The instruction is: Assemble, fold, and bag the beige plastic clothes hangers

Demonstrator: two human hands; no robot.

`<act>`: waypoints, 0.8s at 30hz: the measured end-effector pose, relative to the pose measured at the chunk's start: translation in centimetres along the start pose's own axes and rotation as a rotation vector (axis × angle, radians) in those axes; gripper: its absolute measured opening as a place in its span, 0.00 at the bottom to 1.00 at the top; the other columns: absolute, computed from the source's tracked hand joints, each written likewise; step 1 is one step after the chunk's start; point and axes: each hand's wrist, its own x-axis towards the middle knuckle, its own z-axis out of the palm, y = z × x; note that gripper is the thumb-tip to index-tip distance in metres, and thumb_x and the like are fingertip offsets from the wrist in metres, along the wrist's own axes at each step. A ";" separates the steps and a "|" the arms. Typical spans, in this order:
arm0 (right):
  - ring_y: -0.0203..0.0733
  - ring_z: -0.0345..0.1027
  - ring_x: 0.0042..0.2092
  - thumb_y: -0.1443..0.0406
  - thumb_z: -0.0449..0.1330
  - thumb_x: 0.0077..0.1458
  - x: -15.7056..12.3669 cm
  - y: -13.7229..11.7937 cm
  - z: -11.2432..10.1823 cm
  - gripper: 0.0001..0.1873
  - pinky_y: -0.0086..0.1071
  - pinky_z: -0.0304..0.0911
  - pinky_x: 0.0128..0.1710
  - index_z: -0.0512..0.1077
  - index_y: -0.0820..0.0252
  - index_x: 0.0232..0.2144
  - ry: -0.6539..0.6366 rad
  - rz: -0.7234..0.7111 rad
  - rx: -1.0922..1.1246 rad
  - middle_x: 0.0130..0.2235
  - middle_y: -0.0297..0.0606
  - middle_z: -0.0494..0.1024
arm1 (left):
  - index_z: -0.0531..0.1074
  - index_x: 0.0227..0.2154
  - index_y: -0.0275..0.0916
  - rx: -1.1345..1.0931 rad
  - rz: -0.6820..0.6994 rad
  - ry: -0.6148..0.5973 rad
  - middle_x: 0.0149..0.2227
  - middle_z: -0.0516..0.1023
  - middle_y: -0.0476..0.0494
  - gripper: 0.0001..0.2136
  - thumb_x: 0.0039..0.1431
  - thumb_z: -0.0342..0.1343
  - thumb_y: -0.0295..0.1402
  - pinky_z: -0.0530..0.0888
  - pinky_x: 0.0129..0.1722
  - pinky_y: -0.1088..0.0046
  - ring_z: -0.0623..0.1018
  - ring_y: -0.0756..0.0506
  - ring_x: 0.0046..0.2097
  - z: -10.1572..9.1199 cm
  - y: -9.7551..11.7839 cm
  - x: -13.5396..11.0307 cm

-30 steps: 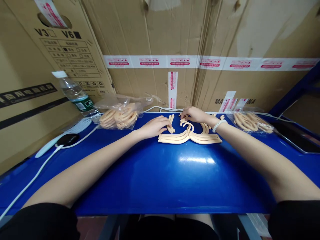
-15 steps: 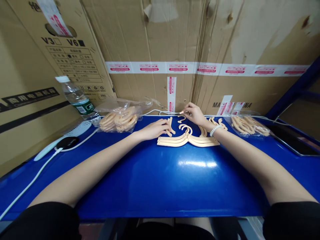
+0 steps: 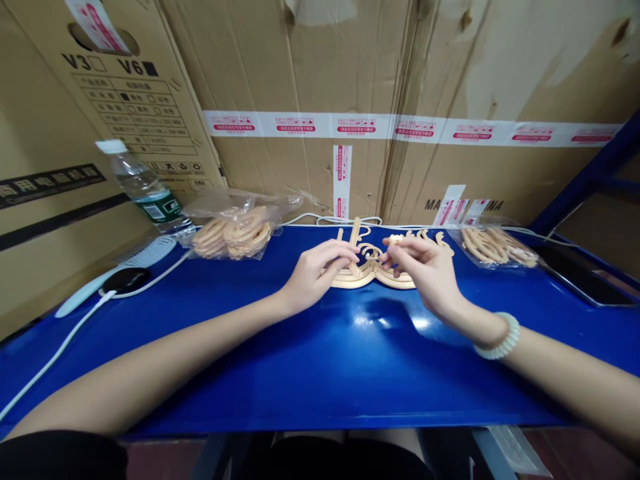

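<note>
My left hand (image 3: 315, 273) is lifted above the blue table (image 3: 280, 353), pinching a cream plastic hanger arm (image 3: 354, 241) that stands upright. My right hand (image 3: 425, 267), a bead bracelet on its wrist, is raised opposite, fingers pinched on a small cream hook piece (image 3: 373, 252). The two pieces meet between my fingertips. Behind them a stack of assembled cream hangers (image 3: 373, 277) lies flat on the table, with loose hooks (image 3: 430, 237) just beyond.
A clear bag of cream parts (image 3: 235, 230) lies at back left, another bag (image 3: 493, 243) at back right. A water bottle (image 3: 143, 187), a white fan and cable (image 3: 125, 263) sit at left. A dark tray (image 3: 585, 273) is at right. Cardboard boxes wall the back.
Both hands rose off the table and came together nearer me. The left picked up a hanger arm, the right brought a hook piece from the back of the pile.
</note>
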 end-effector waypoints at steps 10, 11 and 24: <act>0.42 0.75 0.37 0.58 0.64 0.56 -3.3 2.2 0.1 0.11 0.30 0.72 0.26 0.80 0.54 0.40 -0.192 0.191 0.220 0.41 0.41 0.81 | 0.75 0.31 0.42 -0.487 -0.396 0.031 0.39 0.81 0.44 0.04 0.57 0.65 0.33 0.83 0.45 0.61 0.82 0.42 0.44 3.2 1.3 -3.3; 0.41 0.75 0.36 0.58 0.65 0.57 -3.4 2.1 0.2 0.11 0.30 0.72 0.25 0.80 0.54 0.40 -0.199 0.198 0.209 0.40 0.41 0.81 | 0.72 0.31 0.42 -0.495 -0.416 0.052 0.38 0.79 0.44 0.06 0.56 0.65 0.33 0.84 0.43 0.63 0.82 0.43 0.43 3.2 1.3 -3.4; 0.32 0.72 0.30 0.64 0.72 0.51 -3.1 2.4 0.2 0.19 0.26 0.71 0.32 0.66 0.56 0.38 -0.225 0.268 0.252 0.31 0.30 0.79 | 0.69 0.35 0.38 -0.615 -0.500 0.170 0.37 0.75 0.46 0.08 0.57 0.64 0.29 0.78 0.43 0.71 0.78 0.47 0.41 2.8 2.1 -3.4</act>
